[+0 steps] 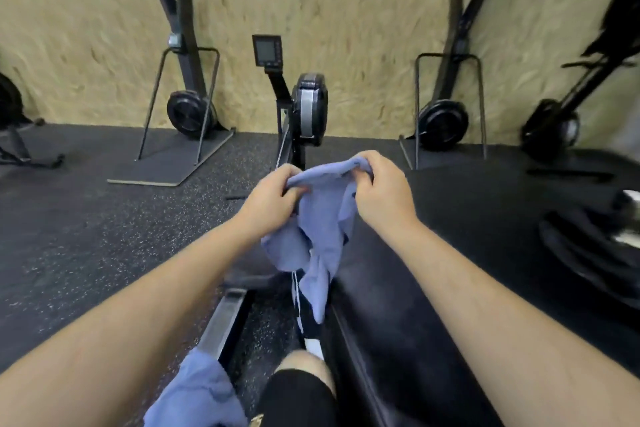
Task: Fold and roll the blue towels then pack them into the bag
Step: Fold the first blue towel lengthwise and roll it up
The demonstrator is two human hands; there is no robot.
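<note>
A chipboard wall backs a speckled black rubber floor, where a rowing machine stands with its flywheel near the wall. In front of that flywheel, the left hand and right hand each grip the top edge of a blue towel, fingers curled round the cloth, which hangs crumpled below them. A second blue towel lies bunched at the near end of the machine's rail.

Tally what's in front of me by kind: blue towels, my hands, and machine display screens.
Blue towels: 2 (held towel, lower towel at the bottom left)
Hands: 2 (left hand, right hand, both gripping the held towel)
Display screens: 1 (monitor on the middle machine)
Total: 5
</note>
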